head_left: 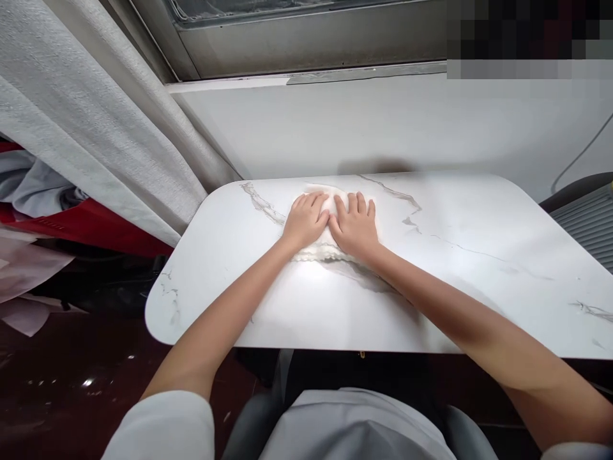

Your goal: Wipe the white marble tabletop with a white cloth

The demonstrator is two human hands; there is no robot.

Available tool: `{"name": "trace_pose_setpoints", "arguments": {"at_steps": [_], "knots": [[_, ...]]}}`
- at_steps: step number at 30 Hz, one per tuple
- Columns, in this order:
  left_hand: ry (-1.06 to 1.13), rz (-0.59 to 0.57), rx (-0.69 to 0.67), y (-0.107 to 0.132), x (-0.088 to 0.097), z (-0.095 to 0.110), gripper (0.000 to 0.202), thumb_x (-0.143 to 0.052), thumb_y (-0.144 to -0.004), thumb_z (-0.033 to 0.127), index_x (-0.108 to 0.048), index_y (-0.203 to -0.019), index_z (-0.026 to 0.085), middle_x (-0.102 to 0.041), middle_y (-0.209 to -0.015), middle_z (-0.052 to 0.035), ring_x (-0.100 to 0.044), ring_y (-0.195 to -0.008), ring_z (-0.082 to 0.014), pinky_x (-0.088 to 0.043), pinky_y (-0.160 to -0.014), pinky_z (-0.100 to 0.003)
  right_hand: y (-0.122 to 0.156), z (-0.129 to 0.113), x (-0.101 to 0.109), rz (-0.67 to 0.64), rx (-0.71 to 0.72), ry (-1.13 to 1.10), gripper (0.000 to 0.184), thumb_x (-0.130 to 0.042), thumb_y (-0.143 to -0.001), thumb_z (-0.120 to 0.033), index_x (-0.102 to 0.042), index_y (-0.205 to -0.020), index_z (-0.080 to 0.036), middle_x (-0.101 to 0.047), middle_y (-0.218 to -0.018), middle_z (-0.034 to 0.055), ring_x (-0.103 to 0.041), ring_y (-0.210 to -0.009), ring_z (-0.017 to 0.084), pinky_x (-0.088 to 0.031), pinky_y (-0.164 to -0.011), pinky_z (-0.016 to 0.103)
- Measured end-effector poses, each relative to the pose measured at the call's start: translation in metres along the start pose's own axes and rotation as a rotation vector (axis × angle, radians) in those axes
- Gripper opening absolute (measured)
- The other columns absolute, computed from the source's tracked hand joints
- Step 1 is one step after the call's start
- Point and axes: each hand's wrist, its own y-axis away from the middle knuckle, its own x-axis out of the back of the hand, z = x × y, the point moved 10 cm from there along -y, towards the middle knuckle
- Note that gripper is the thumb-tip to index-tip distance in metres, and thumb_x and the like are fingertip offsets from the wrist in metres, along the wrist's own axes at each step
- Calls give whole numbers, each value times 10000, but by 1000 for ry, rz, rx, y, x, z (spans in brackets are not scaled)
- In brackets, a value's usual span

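Leaning over the near edge of the marble-patterned tabletop [205,268] in a pale grey shirt [354,428]. Resting the left hand [306,220] and the right hand [355,227] palm down on the far-middle part of the tabletop, holding the left fingers rather close together and fanning the right ones wider, setting the thumbs side by side, touching or almost so. Not visibly gripping anything; flattening both palms onto a white cloth [320,246], lying on that same far-middle part of the tabletop and showing a ruffled near edge.

For pressing well, judging from the pose: bearing down evenly through both palms, stroking outward from between the thumbs, pinning one side while straightening the ruffle, and avoiding dragging the cloth across the tabletop.

Counting, near to far: one shirt, two hands, one white cloth (not telling how many layers), one tabletop. Left of the tabletop, seeing one red fabric piece [96,227]; right of it, one ribbed grey object [587,220]. Beyond its far left corner, finding one curtain [124,96]; along its far edge, one white wall [306,128]; farthest beyond it, one window frame [306,39].
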Motion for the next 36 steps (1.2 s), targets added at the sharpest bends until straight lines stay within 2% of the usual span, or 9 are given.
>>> {"name": "trace_pose_setpoints", "arguments": {"at_steps": [5,9,14,19,24,28,31,36], "knots": [[-32,-49,-21,54,7,26,441,-349,-963,246,-505,-1365,151,-502,-1475,-96,-411,-1395,-213,-214,-1228,-416,58,-12,7,-54,61,7,582,-258,-1006,-379,-362,-1519,-123,-335,-1551,228,-223,-1467,393,-150,-1144,641],[-42,-88,-68,89,13,40,456,-316,-979,268,-469,-1394,157,-472,-1501,-105,-376,-1426,-216,-205,-1240,-441,95,-24,16,-65,72,-38,574,-262,-1005,-390,-349,-1530,-175,-303,-1578,195,-162,-1489,392,-112,-1135,695],[-52,-78,-44,127,26,43,460,-300,-986,281,-449,-1408,176,-479,-1496,-107,-373,-1434,-222,-230,-1239,-463,125,-48,20,-105,149,-90,574,-297,-997,-385,-363,-1528,-176,-293,-1585,194,-146,-1494,398,-91,-1138,712],[-58,-68,-3,157,41,36,470,-288,-989,287,-444,-1416,170,-496,-1480,-119,-398,-1418,-235,-263,-1228,-483,144,-76,25,-131,251,-155,572,-301,-997,-356,-357,-1528,-150,-271,-1590,213,-147,-1496,390,-58,-1138,727],[-17,-72,14,175,55,16,487,-276,-985,297,-407,-1453,263,-499,-1486,-64,-414,-1411,-222,-285,-1220,-495,153,-109,28,-180,346,-339,572,-336,-973,-341,-366,-1509,-143,-273,-1598,175,-140,-1504,343,-24,-1164,706],[23,-82,64,182,63,-8,481,-287,-989,345,-395,-1458,336,-493,-1492,-23,-431,-1401,-218,-291,-1213,-500,148,-128,24,-246,316,-533,572,-399,-912,-300,-395,-1475,-199,-318,-1585,105,-161,-1505,295,5,-1184,682],[30,-50,88,178,70,-24,452,-314,-987,366,-444,-1419,340,-524,-1463,-11,-454,-1380,-213,-309,-1204,-472,135,-134,19,-266,286,-598,606,-410,-876,-267,-381,-1476,-188,-326,-1580,104,-153,-1510,280,6,-1194,660],[22,-13,100,155,71,-44,422,-331,-975,374,-520,-1343,293,-560,-1421,-27,-485,-1341,-217,-333,-1180,-442,102,-135,5,-287,280,-570,629,-419,-868,-268,-374,-1481,-134,-263,-1598,179,-85,-1519,322,10,-1190,648]]}}
